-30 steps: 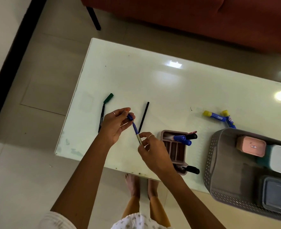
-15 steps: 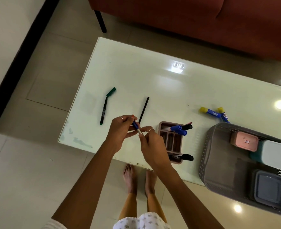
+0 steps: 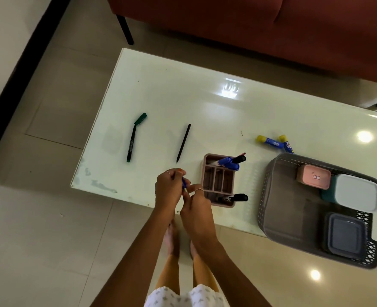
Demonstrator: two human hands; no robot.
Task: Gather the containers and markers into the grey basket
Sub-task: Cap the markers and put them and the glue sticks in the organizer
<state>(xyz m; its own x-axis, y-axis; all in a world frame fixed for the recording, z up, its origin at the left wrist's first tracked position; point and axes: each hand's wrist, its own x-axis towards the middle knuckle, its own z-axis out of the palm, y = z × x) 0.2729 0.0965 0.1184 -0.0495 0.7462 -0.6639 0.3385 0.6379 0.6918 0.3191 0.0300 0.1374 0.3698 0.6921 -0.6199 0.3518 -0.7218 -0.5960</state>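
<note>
**A:** Your left hand (image 3: 168,188) and right hand (image 3: 196,207) meet over the near edge of the glossy pale green table (image 3: 205,103). Both are curled shut around one slim blue marker (image 3: 184,182); only a short blue stretch shows between your fingers, and I cannot tell whether a cap is on it.

**B:** Where does everything else lie?

**A:** Just right of your hands stands a pink plastic divided organiser (image 3: 218,180), with two blue-capped markers (image 3: 227,163) and a black-capped marker (image 3: 238,159) leaning out of its far end, and another black marker (image 3: 234,198) poking from its near end. Further right, the grey perforated plastic basket (image 3: 271,196) overhangs the table's near edge. Inside it you have a small pink box (image 3: 314,177), a white-lidded teal container (image 3: 357,193) and a dark grey square container (image 3: 343,234).

**B:** And loose on the table?

**A:** A green-capped black marker (image 3: 131,140) lies near the left end, its cap bent off to one side. A thin black pen (image 3: 183,142) lies between it and the organiser, apart from both. Two blue tubes with yellow caps (image 3: 274,142) rest just behind the basket's far rim; the nearer one is partly hidden by it.

**B:** Room to move?

**A:** The far half of the table is bare, and the basket's left half is open floor. A red sofa (image 3: 249,29) runs along the far side. The basket's right handle sits close to the frame edge.
</note>
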